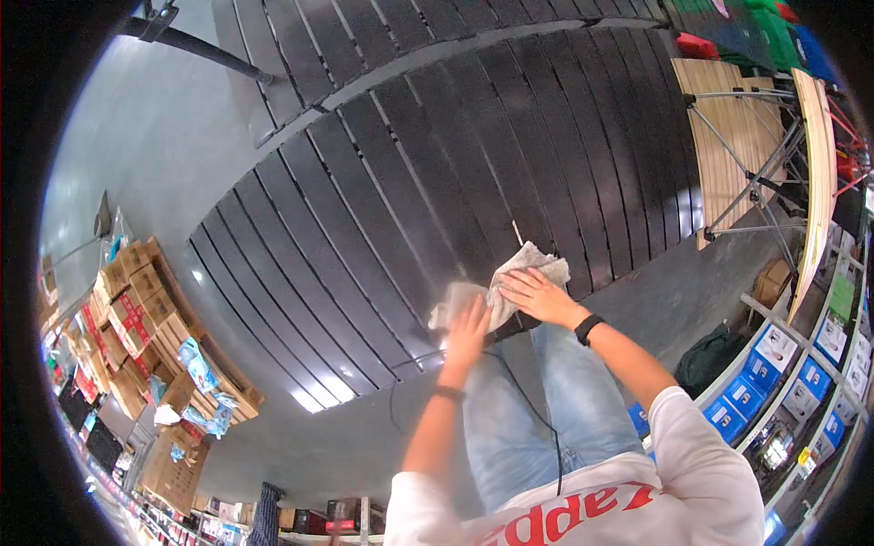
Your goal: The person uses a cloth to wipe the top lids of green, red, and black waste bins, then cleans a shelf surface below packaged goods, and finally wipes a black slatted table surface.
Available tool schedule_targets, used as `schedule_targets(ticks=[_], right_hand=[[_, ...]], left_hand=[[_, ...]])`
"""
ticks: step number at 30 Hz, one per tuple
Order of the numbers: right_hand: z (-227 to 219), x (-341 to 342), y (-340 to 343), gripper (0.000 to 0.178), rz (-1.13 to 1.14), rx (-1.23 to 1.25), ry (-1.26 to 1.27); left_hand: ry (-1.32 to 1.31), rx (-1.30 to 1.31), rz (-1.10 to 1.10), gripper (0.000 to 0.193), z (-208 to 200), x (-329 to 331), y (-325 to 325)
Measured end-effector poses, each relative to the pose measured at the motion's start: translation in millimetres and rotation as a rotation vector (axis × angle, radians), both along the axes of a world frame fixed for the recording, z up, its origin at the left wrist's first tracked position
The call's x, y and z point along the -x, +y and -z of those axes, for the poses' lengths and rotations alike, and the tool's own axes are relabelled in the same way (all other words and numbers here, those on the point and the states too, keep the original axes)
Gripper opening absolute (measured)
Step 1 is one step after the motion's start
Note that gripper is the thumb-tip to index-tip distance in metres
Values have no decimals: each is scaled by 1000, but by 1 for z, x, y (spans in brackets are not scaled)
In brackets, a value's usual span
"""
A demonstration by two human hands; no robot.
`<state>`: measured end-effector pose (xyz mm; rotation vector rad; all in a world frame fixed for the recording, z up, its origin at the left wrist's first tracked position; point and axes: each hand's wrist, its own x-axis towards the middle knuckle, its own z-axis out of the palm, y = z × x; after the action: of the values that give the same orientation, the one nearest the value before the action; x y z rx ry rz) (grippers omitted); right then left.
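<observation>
A crumpled grey-white cloth [537, 264] lies on the near edge of a dark slatted tabletop [401, 200]. My right hand [539, 297] rests flat on the cloth with its fingers spread; a black band circles that wrist. Beside it, my left hand [467, 329] is blurred by motion, its fingers stretched out over the cloth's left part. A thin pale strip [517, 233] shows just beyond the cloth; what it is I cannot tell. A thin black cable [537, 400] hangs over my lap.
Past a seam lies a second dark slatted top [401, 27]. On the right stand folding tables with light wooden slats [728, 136] and crossed metal legs. Shelves with blue boxes [742, 391] fill the lower right. Stacked cardboard boxes [137, 300] stand on the left.
</observation>
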<state>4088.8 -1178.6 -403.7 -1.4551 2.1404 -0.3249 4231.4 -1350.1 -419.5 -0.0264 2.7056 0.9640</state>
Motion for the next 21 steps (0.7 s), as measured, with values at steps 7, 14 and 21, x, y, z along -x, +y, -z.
schedule_targets(ticks=[7,14,21], right_hand=[[-10,45,-22,40,-79,161,-27],[-4,115,-84,43,-157,211,86],[23,195,-163,38,-170,501,150]], left_hand=[[63,-47,294,36,-11,49,-42],[72,65,138,46,-19,103,-83],[74,170,-76,53,-23,167,-133]])
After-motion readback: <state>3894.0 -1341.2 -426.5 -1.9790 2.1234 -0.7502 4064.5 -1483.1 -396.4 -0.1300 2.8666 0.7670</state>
